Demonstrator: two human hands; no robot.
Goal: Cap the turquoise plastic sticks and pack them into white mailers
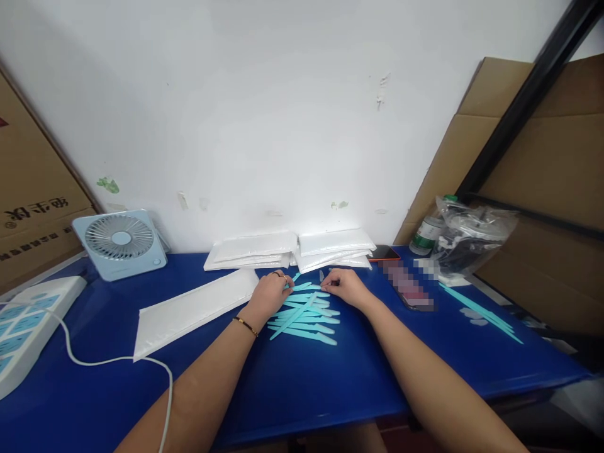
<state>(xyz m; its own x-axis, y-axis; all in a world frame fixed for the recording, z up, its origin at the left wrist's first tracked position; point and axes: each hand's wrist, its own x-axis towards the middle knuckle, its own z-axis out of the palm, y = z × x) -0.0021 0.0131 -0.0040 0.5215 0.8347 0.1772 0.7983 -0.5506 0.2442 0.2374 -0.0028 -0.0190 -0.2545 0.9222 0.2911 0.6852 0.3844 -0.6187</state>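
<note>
Several thin turquoise sticks [304, 326] with paler tips lie roughly side by side on the blue table, one of them slanting across the others. At the far end of this row, my left hand [272, 292] has its fingers pinched at the left end of a turquoise stick. My right hand [346, 287] pinches the pale tip at the right end of a stick there. A small translucent piece [321, 275] lies just beyond, between the hands. Left of my left hand lies a long white padded envelope [193, 311].
Stacks of white envelopes [255, 247] stand against the wall. A blue fan [121, 242], a power strip [40, 327] and a white cable are on the left. To the right are a phone [410, 286], a bottle [427, 236], a plastic bag [472, 242] and more turquoise sticks [484, 313].
</note>
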